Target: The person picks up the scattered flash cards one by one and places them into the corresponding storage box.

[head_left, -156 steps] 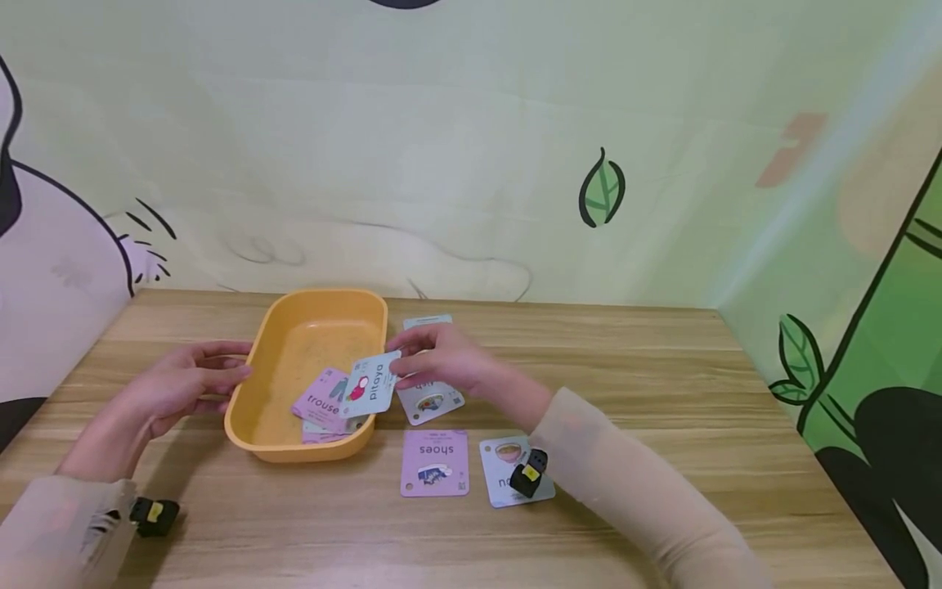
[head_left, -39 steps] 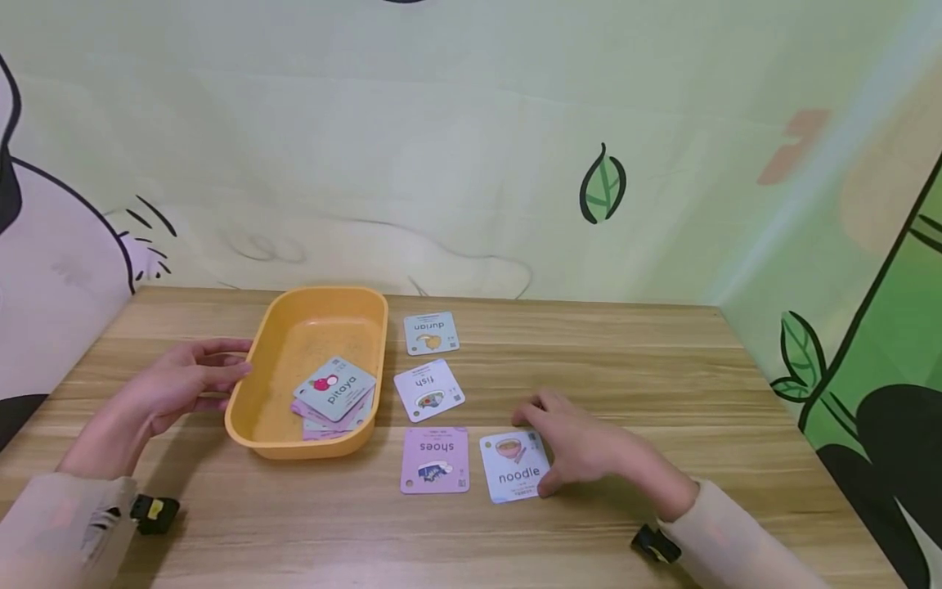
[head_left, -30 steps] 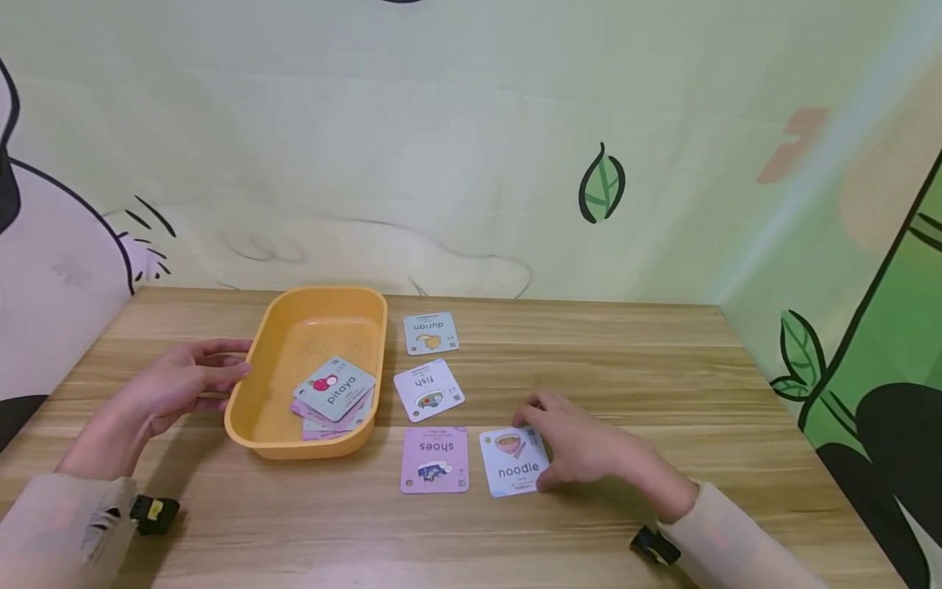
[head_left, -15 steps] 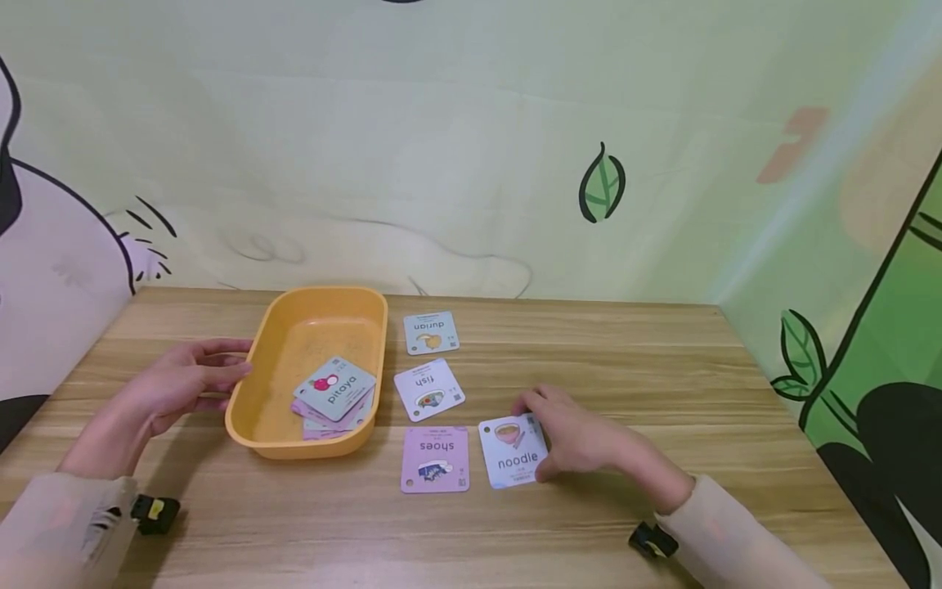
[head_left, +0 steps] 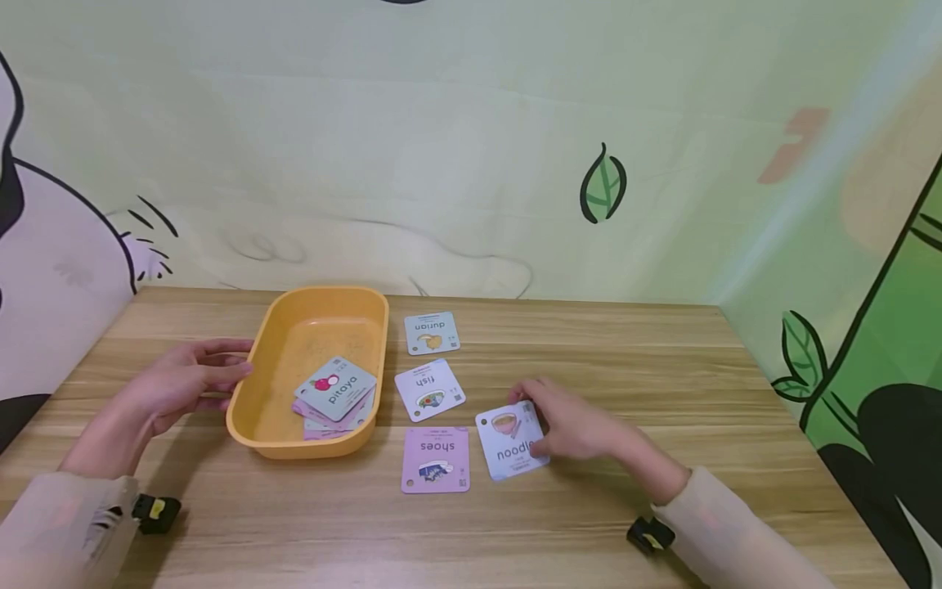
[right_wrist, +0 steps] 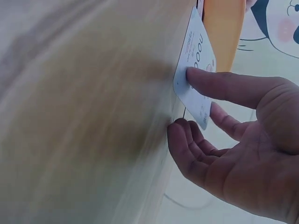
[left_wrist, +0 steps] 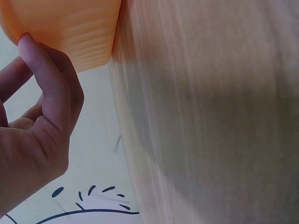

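Observation:
My right hand (head_left: 577, 421) pinches the edge of a pale blue flashcard (head_left: 508, 438) printed with a bowl and the word "noodle". In the right wrist view the card (right_wrist: 194, 86) is tilted off the table, with the thumb over its printed face. My left hand (head_left: 184, 380) touches the outside of a yellow-orange plastic tray (head_left: 250, 401) at its left side, fingers reaching toward the rim. In the left wrist view a fingertip meets the tray wall (left_wrist: 88, 32). Inside the tray lies a small pile of cards, the "pitaya" card (head_left: 334, 388) on top and purple ones beneath.
Right of the tray, a "durian" card (head_left: 432, 333), a "fish" card (head_left: 430, 390) and a purple "shoes" card (head_left: 435, 460) lie in a column on the wooden table (head_left: 625, 352). A printed wall covering (head_left: 471, 180) rises behind the table.
The pitaya card went from the right hand onto the pile in the tray. The right hand then moved to the noodle card, which has since shifted slightly away and tilted. Left hand stays put.

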Tool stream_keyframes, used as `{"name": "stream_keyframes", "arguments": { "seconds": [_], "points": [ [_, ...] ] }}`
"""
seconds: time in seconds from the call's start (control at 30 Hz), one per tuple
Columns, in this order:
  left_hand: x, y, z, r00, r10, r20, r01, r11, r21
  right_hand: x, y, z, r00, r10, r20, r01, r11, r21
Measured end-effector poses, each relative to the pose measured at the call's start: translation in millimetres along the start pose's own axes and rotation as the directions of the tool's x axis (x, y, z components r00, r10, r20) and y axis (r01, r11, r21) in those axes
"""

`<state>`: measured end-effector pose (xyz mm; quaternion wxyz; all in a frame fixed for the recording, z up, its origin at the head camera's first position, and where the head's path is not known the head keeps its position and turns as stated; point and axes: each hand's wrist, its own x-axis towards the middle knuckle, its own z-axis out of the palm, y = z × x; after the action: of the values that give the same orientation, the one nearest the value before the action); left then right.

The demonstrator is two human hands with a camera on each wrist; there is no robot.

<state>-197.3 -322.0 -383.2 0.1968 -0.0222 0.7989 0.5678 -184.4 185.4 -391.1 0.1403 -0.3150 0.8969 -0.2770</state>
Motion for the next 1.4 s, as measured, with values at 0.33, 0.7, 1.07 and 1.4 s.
{"name": "stream_keyframes", "arguments": {
  "seconds": [0.33, 0.7, 1.07, 1.4],
  "points": [
    [0.0, -0.7, -0.2, 1.000, 0.003, -0.002, -0.003, 1.000, -0.008, 9.7, 6.1, -5.5, 1.000, -0.008, 0.029, 0.003, 0.990, 0.142],
    [1.4, -1.4, -0.7, 1.000, 0.005, 0.003, -0.005, 1.000, -0.011, 19.2, 10.5, -12.6, 0.991, 0.080, 0.107, -0.116, 0.915, 0.387],
    [0.3, -0.4, 2.2, 1.000, -0.007, -0.009, 0.007, 1.000, -0.001, 29.3, 11.6, -23.8, 0.985, 0.138, 0.101, -0.171, 0.805, 0.568],
    [0.2, -0.7, 1.1, 1.000, -0.011, -0.010, 0.011, 1.000, 0.008, 46.4, -3.3, -22.3, 0.985, 0.159, 0.063, -0.157, 0.685, 0.711]
  ]
}}
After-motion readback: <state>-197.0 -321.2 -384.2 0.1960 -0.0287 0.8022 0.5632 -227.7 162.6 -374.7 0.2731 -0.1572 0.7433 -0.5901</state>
